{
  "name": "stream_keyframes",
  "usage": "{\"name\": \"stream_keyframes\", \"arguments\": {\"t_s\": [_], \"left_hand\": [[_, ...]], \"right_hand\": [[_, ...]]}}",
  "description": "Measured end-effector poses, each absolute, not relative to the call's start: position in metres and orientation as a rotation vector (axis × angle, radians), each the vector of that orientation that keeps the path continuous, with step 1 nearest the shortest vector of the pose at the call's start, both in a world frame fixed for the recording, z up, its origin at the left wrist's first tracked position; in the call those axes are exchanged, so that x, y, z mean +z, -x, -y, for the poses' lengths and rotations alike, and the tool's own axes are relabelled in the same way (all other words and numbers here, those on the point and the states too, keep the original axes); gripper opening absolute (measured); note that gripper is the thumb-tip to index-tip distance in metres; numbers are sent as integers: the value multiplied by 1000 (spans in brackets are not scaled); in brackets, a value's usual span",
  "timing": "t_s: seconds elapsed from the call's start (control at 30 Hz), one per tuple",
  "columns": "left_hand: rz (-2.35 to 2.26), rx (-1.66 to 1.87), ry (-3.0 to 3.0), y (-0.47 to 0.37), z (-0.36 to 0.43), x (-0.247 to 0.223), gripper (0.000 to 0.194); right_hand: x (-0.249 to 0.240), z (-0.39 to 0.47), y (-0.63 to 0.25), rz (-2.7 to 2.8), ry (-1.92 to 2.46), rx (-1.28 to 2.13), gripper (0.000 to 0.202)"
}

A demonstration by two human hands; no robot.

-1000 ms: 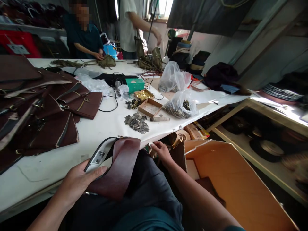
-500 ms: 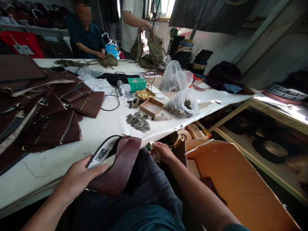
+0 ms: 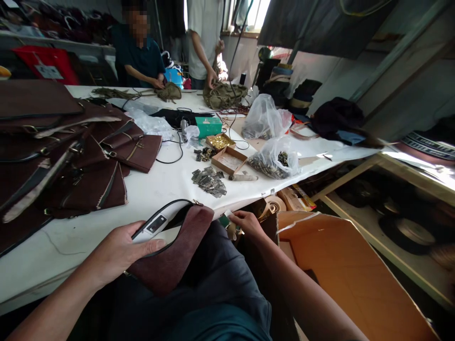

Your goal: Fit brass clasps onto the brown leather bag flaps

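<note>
My left hand (image 3: 130, 248) is closed on the edge of a dark brown leather bag piece (image 3: 185, 248). The piece has black edging, a pale lining and a metal plate (image 3: 157, 224) with dark slots on its inner side. It hangs over my lap at the table's front edge. Beyond that edge, lower right, my right hand (image 3: 250, 225) pinches a small white piece (image 3: 228, 213). Small rolls (image 3: 232, 233) sit just below those fingers, partly in shadow. A heap of flat metal plates (image 3: 209, 182) lies on the table ahead of both hands.
Brown leather bags (image 3: 88, 161) are piled at left. Behind the plates stand a shallow cardboard box (image 3: 229, 161), a box of gold-coloured hardware (image 3: 220, 140) and plastic bags of metal parts (image 3: 273, 158). A large carton (image 3: 355, 265) is at right. Two people work across the table.
The view has shifted slightly, and my hands keep much the same hold. Across the table, the standing person has put the green bag down and has a hand on it.
</note>
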State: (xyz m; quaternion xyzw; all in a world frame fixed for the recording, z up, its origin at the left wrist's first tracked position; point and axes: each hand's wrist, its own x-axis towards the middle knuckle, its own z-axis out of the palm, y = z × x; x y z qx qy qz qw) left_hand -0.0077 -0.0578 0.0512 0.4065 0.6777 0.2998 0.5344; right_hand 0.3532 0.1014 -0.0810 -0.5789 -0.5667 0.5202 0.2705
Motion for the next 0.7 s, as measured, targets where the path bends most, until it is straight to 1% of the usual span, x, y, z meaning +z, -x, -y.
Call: {"name": "stream_keyframes", "arguments": {"t_s": [0.2,0.27,0.37,0.47,0.53,0.6,0.7], "left_hand": [[-1587,686,-1042,13,57,52,62],[-1591,649,-1091,15,56,52,56],[-1615,587,-1168,17,54,48,48],[-1613,562,-1195,17,52,40,51],[-1619,562,-1199,17,52,34,53],[-1631,572,-1209,16,53,29,52],[-1655,572,-1228,15,59,26,48]], "right_hand": [[-68,-89,-352,1500,1565,1340,48],[-52,-83,-351,1515,1555,1303,49],[-11,-70,-339,1626,1432,1190,48],[35,-52,-305,1864,1199,1164,41],[55,-40,-272,2111,1004,1174,34],[63,-33,-238,2379,834,1052,23],[57,-28,-201,2603,817,800,15]]}}
